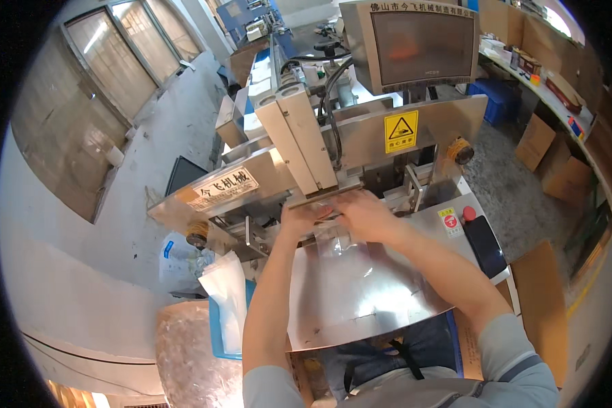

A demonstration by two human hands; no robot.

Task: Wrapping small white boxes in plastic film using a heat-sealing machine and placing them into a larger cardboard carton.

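Both my arms reach forward over a shiny metal worktop to the slot of a machine. My left hand point(300, 219) is closed at the left side of a clear plastic bag point(334, 243). From the right, my right hand point(364, 215) bends its fingers closed over the bag's other side. The bag's near end trails toward me on the metal worktop point(347, 299). Something small and reddish shows between the hands, too small to name. Just above the fingers runs the machine's metal bar point(325, 194); some fingertips are hidden near it.
A beige upright housing point(296, 139) rises above the slot, beside a monitor point(425, 47). On the right lie a red button point(468, 213) and a black phone point(487, 246). White sheets point(226, 289) fill a blue bin point(216, 333) at left. A cardboard box point(540, 299) stands right.
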